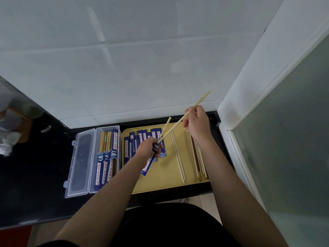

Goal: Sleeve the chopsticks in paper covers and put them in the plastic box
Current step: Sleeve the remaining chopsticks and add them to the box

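While the left hand (149, 146) clamps its grip round a blue paper cover (149, 164), the right hand (195, 121) pinches a pale chopstick (179, 122) entering its mouth above the yellow tray (163, 182); the open plastic box (106, 157) sits left on the black worktop (35, 175).

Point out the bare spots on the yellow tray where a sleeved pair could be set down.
One bare strip on the yellow tray runs along its near edge, below the blue paper sleeves. Another lies between the sleeves and the loose chopsticks. The tray's far left and right side are crowded.
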A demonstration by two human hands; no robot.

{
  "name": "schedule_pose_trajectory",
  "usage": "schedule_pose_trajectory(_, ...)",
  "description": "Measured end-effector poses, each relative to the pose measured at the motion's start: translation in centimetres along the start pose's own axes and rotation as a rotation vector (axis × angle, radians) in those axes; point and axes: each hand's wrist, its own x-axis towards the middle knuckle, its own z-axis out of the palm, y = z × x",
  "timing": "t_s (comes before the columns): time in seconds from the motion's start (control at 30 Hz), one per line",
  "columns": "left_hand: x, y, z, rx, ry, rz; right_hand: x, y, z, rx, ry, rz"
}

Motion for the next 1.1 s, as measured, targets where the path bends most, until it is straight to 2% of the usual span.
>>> schedule_pose_trajectory(0.37, -0.4, 1.0, 0.2, 0.062, -0.027, 0.012, 0.4, 0.4, -0.3, -0.101, 0.050, -0.036)
schedule_pose_trajectory(0.7, 0.0, 1.6, 0.1, 0.223, -0.020, 0.075, 0.9, -0.2, -0.5, -0.105, 0.055, -0.053)
schedule_pose_trajectory(0.83, 0.2, 1.9, 0.0, 0.196, -0.012, 0.021, 1.1, -0.3, -0.5, -0.095, 0.056, -0.046)
schedule_pose_trajectory(0.93, 0.0, 2.4, 0.3, 0.192, -0.043, 0.037, 0.8, -0.3, -0.2, -0.100, -0.032, -0.026)
schedule_pose_trajectory(1.1, -0.7, 3.3, 0.8, 0.156, -0.098, 0.142, 0.1, 0.7, 1.5, -0.255, -0.258, 0.071)
